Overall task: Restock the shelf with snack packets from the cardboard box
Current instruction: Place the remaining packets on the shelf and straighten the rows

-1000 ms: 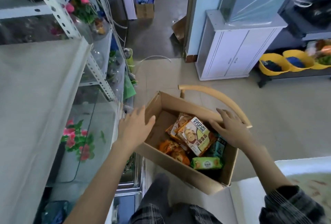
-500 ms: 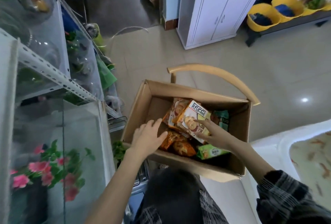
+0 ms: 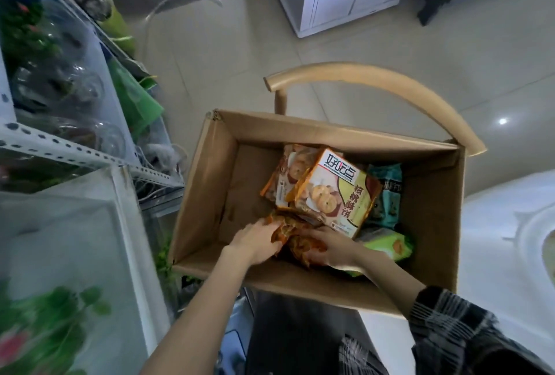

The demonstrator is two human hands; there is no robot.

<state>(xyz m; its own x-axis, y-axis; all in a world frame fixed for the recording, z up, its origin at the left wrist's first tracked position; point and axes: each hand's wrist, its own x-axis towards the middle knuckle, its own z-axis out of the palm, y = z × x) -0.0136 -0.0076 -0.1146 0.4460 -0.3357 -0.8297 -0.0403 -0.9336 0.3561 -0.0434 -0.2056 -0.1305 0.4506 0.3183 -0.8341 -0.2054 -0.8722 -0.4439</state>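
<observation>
Pick-up step is in progress: the left hand and the right hand are both gripping the orange snack packets lying against the near wall of the cardboard box. The next move is probably calling for lifting them from under the overlapping yellow biscuit packet, then carrying them left to the shelf.

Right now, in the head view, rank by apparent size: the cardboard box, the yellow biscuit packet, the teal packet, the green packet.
1. cardboard box
2. yellow biscuit packet
3. teal packet and green packet: unranked, both partly covered and showing similar areas.
</observation>
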